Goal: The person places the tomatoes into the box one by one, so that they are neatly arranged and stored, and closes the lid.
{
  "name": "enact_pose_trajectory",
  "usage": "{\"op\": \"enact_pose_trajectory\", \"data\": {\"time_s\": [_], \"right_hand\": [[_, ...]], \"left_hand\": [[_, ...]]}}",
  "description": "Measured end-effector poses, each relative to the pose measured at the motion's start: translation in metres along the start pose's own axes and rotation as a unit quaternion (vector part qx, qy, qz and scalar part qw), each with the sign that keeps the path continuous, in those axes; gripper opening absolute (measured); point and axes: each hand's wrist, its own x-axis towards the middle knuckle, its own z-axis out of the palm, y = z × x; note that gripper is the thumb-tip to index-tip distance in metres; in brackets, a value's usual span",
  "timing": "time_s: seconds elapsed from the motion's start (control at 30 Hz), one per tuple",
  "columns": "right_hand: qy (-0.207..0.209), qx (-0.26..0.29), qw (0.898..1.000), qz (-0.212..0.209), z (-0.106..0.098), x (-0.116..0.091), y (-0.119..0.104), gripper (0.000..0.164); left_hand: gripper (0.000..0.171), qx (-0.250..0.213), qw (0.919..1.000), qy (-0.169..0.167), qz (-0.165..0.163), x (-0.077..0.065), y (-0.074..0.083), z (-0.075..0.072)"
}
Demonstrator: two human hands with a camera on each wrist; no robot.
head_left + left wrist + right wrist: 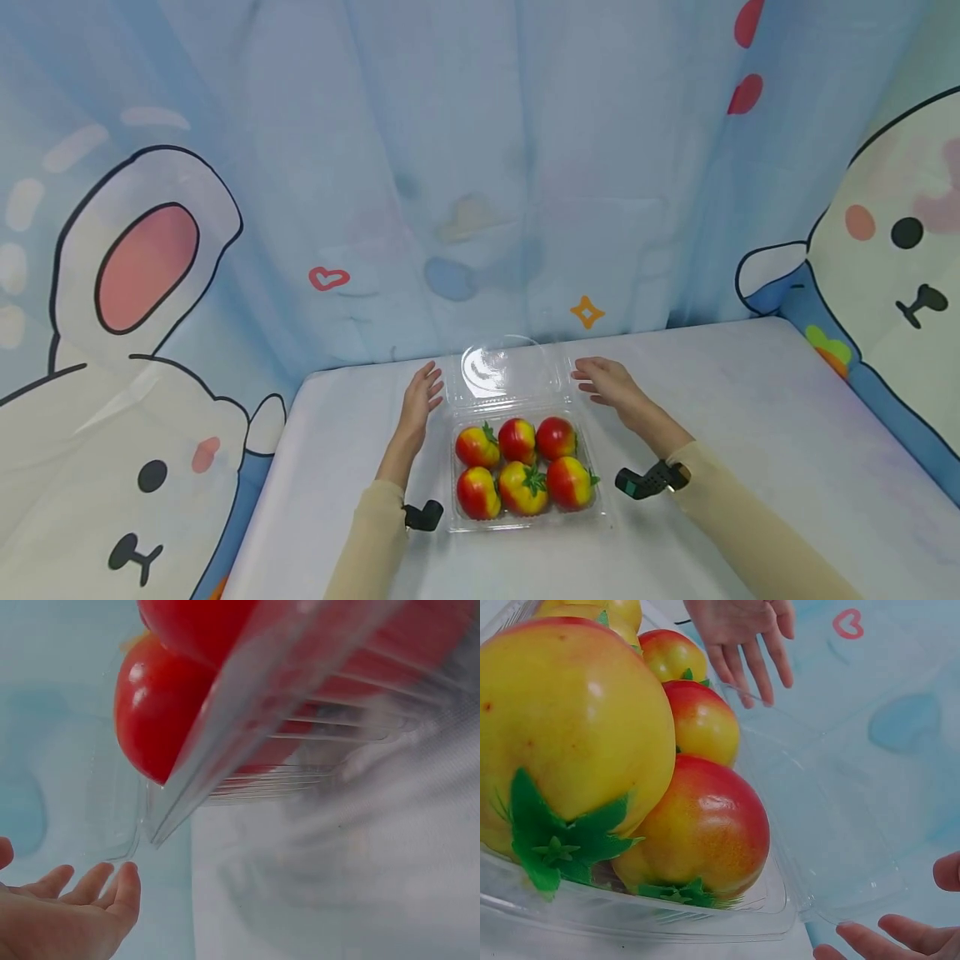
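A clear plastic clamshell box (pixel 487 526) holds several red-and-yellow tomatoes (pixel 522 492) with green leafy tops, set in two rows. Its transparent lid (pixel 495 379) is raised at the far side. Just left of the lid is my left hand (pixel 418 407), fingers extended and palm turned inward. My right hand (pixel 613 386) faces it from the lid's right side, fingers loosely bent. Both hands are empty. In the left wrist view, the left fingertips (pixel 129 881) come close to the lid's edge; whether they touch it I cannot tell.
The box stands on a white-covered table (pixel 697 383). Behind it hangs a blue curtain (pixel 480 167) printed with cartoon animals, meeting the table's back edge close to the lid. Black wrist devices (pixel 651 481) sit over the cream sleeves.
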Motion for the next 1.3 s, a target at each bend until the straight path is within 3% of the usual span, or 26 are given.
{"op": "enact_pose_trajectory", "data": {"time_s": [0.17,0.33,0.63,0.87,1.1,1.3], "right_hand": [[-0.003,-0.01,1.0,-0.023,-0.004,-0.005,0.001,0.058],[-0.005,-0.006,0.999,-0.038,-0.007,-0.009,-0.002,0.057],[0.013,0.001,0.998,-0.065,-0.013,-0.014,-0.008,0.06],[0.02,-0.013,0.996,-0.087,-0.014,-0.015,-0.012,0.062],[0.025,-0.023,0.995,-0.098,-0.017,-0.014,-0.01,0.058],[0.019,-0.02,0.994,-0.104,-0.017,-0.013,-0.009,0.06]], "left_hand": [[0.052,0.015,0.9997,0.01,0.017,0.007,-0.013,-0.001],[0.053,0.021,0.9989,0.012,0.039,0.004,-0.011,0.0],[0.051,0.004,0.9983,-0.001,0.058,-0.003,0.002,0.004],[0.05,-0.014,0.9985,-0.006,0.053,-0.002,0.009,0.005],[0.048,-0.003,0.9984,-0.005,0.056,-0.018,0.029,0.01],[0.048,-0.003,0.9979,-0.006,0.064,-0.022,0.031,0.012]]}}
